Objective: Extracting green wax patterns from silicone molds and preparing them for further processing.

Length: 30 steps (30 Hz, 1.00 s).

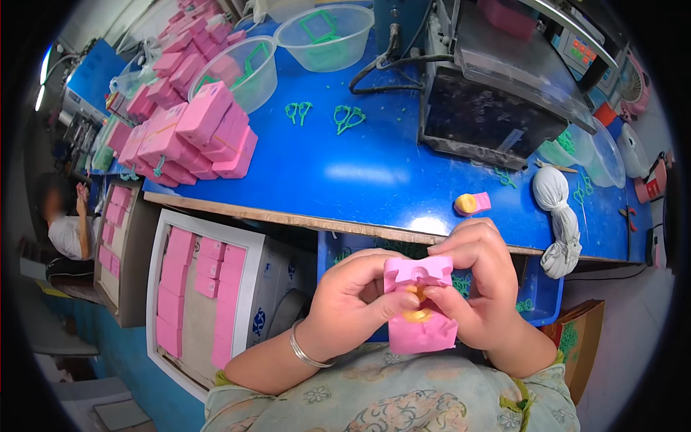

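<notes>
In front of my body, my left hand point(353, 302) and my right hand point(482, 288) both grip a pink block-like piece point(421, 335), apparently in two parts one above the other. My thumbs press at a yellow piece point(414, 315) between the pink parts. Both hands have fingers curled round it, partly hidden. A smaller pink piece with a yellow top point(471, 204) lies on the blue bench point(324, 165) just beyond my right hand.
Stacks of pink blocks point(201, 129), clear bowls point(324, 39), green pieces point(349, 119), a dark machine point(489, 108) and a grey cloth bundle point(554, 216) are on the bench. Below sit trays of blocks point(173, 302) and a blue crate point(540, 288). A person point(68, 230) sits left.
</notes>
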Available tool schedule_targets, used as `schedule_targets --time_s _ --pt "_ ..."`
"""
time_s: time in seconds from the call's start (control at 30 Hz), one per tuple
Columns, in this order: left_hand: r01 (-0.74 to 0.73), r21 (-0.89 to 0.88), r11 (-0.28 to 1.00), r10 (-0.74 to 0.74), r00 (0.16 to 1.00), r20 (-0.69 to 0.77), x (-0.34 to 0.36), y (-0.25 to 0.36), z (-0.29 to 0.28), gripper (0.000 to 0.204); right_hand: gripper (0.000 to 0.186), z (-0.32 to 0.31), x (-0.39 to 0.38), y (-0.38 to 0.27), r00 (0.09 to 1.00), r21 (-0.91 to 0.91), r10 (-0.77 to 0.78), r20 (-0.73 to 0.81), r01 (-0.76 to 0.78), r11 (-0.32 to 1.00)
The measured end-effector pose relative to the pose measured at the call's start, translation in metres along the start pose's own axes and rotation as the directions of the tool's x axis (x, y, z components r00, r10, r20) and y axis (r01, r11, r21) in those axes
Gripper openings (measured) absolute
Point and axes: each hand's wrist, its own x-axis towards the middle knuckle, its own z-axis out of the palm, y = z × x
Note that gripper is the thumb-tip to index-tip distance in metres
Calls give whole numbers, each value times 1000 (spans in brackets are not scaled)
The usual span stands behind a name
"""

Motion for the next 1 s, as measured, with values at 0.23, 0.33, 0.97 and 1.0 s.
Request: schedule_targets --time_s 0.23,0.33,0.97,1.0 --pt "289 99 952 -275 952 -133 6 7 -5 40 29 -12 1 8 996 -37 -34 84 37 999" --pt "57 466 883 25 986 -168 11 8 -5 34 31 -24 3 10 980 -406 167 -110 -198 892" --pt "-70 741 668 211 973 -98 14 -6 -3 40 23 -35 4 24 953 -439 300 33 -256 861" --pt "-118 771 626 248 967 -53 14 -8 -3 42 22 -34 3 25 939 -451 336 76 -268 851"
